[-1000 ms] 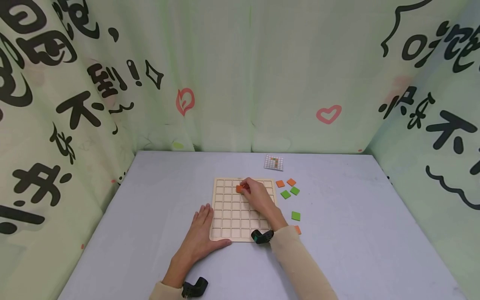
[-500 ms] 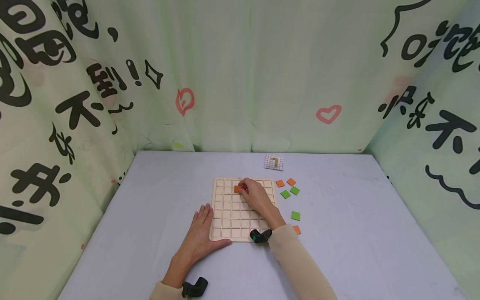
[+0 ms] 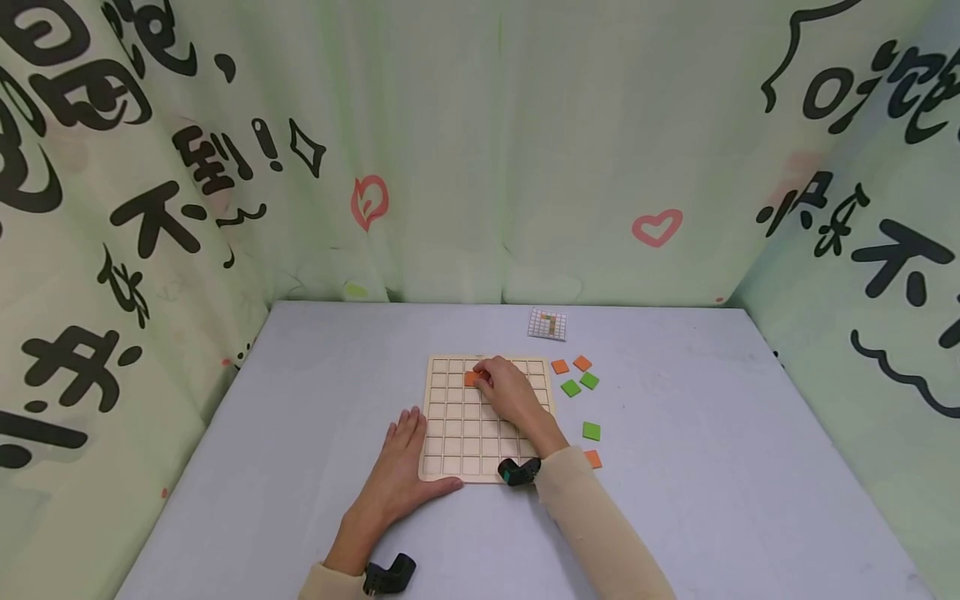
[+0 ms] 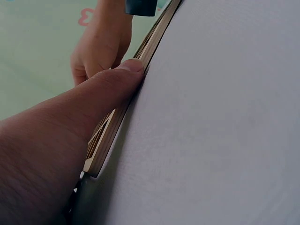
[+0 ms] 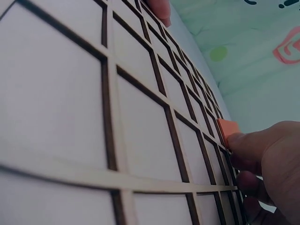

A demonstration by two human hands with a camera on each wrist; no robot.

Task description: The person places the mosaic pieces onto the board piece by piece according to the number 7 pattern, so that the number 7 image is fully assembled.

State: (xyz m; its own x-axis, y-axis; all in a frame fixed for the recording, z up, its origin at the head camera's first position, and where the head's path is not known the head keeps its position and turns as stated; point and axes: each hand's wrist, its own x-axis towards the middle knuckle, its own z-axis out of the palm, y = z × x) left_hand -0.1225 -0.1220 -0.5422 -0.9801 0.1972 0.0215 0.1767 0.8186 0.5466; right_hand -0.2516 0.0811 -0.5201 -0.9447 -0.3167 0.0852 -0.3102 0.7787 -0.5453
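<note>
A square wooden grid board lies on the table in the head view. My left hand rests at its near left corner, fingers straight along the left side and thumb along the front edge. The left wrist view has that thumb against the board's edge. Over the board's far rows, my right hand pinches an orange square tile between thumb and fingertips. Seen from the right wrist, the orange tile is at the grid ribs, the thumb on it; the fingers partly hide the cells there.
Right of the board lie orange tiles and several green tiles, one orange tile partly behind the right sleeve. A small card with a coloured grid lies farther back. Printed curtains surround the white table.
My right hand has slid slightly left across the board with the orange tile. The left hand stays in place.
</note>
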